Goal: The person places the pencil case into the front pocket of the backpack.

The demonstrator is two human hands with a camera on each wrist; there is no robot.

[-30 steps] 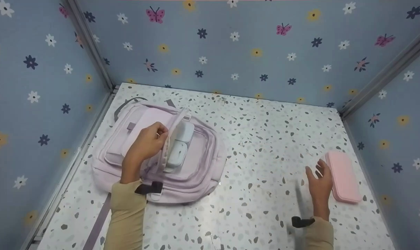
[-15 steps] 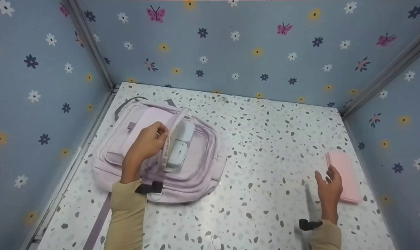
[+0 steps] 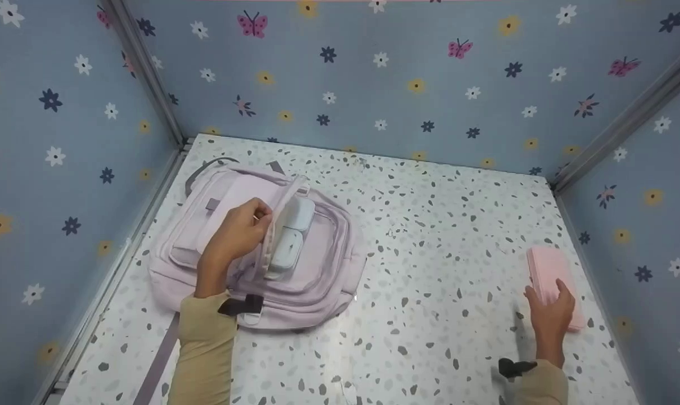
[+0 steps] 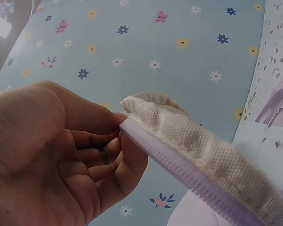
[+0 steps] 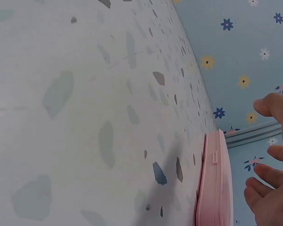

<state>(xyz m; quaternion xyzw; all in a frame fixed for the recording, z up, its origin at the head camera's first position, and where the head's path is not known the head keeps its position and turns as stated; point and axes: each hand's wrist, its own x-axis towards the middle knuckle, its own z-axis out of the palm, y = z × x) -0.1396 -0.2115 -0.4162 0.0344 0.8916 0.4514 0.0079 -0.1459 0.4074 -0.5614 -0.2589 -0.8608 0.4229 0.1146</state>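
A lilac backpack (image 3: 342,270) lies on the left of the table with its front compartment unzipped. My left hand (image 3: 238,230) pinches the zippered edge of its flap (image 4: 193,174) between thumb and finger, keeping the flap lifted. Behind the flap, two pale boxes (image 3: 288,249) sit inside the compartment, partly covered. Over at the right lies a pink zippered case (image 3: 546,261), flat on the table. My right hand (image 3: 552,315) is over its near half, thumb and fingers spread. The right wrist view shows a gap between those fingers (image 5: 261,181) and the case.
Speckled white tabletop (image 3: 424,253) stretches between the backpack and the pink case. Flowered blue panels (image 3: 373,84) stand at the back and both sides. A purple strap (image 3: 158,360) trails from the backpack toward the front edge.
My right hand has moved rightward from beside the pink case to over it. The left hand stays on the flap, and the backpack has not moved.
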